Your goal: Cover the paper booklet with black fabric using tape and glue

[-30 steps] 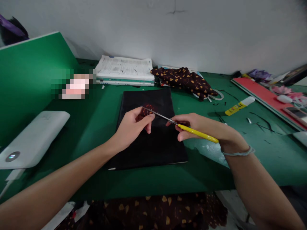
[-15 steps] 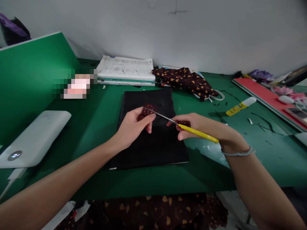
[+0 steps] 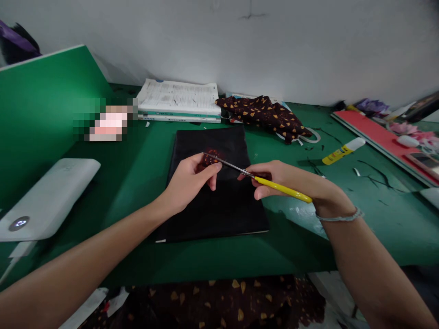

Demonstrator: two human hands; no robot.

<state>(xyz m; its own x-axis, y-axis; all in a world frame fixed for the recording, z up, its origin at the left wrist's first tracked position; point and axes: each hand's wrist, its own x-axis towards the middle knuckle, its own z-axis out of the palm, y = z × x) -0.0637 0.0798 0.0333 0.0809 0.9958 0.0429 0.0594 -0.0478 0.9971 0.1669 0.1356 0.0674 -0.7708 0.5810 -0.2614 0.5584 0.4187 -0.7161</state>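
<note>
My right hand (image 3: 279,173) is closed around scissors (image 3: 284,188) with yellow handles. Their metal blades point left, over to the fingers of the other hand. Between thumb and fingers, my left hand (image 3: 187,183) pinches a small dark piece of cloth (image 3: 211,156) with a reddish speckled pattern. The blades lie along this piece; whether they are parted is too fine to tell. Below both hands a black-covered book (image 3: 219,217) lies flat on the green table (image 3: 212,262).
At the back are a stack of books (image 3: 180,98) and a crumpled patterned cloth (image 3: 264,114). A yellow glue stick (image 3: 343,151) and dark scraps lie on the right, near a red folder (image 3: 373,137). A white power bank (image 3: 51,196) with a cable lies left, before a green board (image 3: 41,109).
Almost nothing differs. The whole view has shifted very slightly; both hands, the scissors and the cloth piece keep the same pose.
</note>
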